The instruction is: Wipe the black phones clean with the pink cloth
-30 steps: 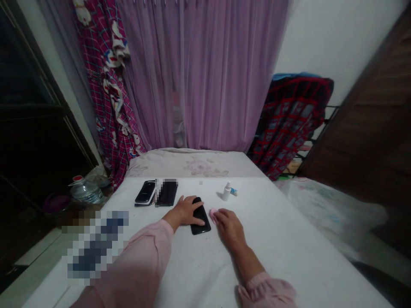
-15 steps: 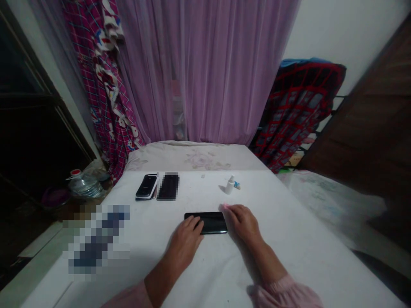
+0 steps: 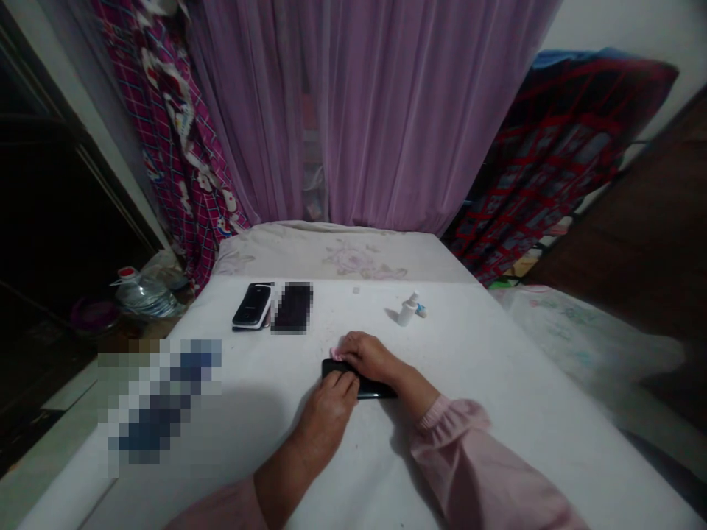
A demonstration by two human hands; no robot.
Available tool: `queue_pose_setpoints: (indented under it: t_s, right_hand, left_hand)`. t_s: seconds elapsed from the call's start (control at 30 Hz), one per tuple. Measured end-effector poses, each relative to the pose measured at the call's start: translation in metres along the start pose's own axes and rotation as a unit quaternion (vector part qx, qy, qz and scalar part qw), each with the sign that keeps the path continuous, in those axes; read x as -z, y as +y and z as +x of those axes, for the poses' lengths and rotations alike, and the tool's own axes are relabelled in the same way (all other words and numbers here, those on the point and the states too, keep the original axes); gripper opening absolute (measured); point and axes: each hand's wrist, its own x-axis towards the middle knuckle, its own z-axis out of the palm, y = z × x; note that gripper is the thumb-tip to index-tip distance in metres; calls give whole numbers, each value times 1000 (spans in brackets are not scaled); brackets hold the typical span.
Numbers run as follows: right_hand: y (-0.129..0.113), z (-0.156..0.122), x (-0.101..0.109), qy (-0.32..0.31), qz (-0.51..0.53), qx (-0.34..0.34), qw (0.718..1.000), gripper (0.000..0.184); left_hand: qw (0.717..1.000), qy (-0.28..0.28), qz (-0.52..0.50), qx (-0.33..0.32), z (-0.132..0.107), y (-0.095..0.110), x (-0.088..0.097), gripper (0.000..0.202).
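A black smartphone (image 3: 378,389) lies flat on the white-covered surface, its screen partly hidden by both hands. My left hand (image 3: 330,405) holds it down near its left end, fingers bent over the dark face; the thumb is mostly hidden. In my right hand (image 3: 367,357) is a small pink cloth (image 3: 335,354), pinched between closed fingers at the phone's far edge. The right wrist crosses above the phone's right part. Beyond the hands stands a small white spray bottle (image 3: 407,311), upright, with a little blue-and-white item (image 3: 421,311) beside it.
Several phones lie at the back left, a black one (image 3: 253,305) on top, next to a pixelated dark rectangle (image 3: 293,308). A blurred-out bluish object (image 3: 166,405) is at the left edge. A water bottle (image 3: 144,294) stands off to the left; purple curtains (image 3: 387,110) hang behind.
My right hand has moved left with the pink cloth, from beyond the phone's right end to its far left edge. My left hand stays on the phone. The view has shifted slightly.
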Motion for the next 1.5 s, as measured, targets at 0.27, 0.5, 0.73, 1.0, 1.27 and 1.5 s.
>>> queue_pose_setpoints:
  t_s: [0.27,0.5,0.73,1.0,1.27,1.5]
  right_hand:
    - [-2,-6,8,-6,-2,-13,1000,21]
    - [44,-116,40,113,52,-153,980,33]
    - [48,-110,17,344,130,-271,890,44]
    - [22,-75,14,177,-108,-318,925,30]
    - [-5,-105,7,190,-127,-349,909,33]
    - [10,-62,15,161,-166,-381,895,28]
  left_hand:
    - [999,-19,-46,18,2,-1,6,30]
    - [998,-54,-33,14,8,4,13,35]
    - [996,-55,-54,36,36,4,25,23]
    - [997,-2,-71,37,30,-11,-7,45]
    - [997,3,-72,27,31,-12,-8,44]
    - [996,6,-82,35,31,-12,-9,42]
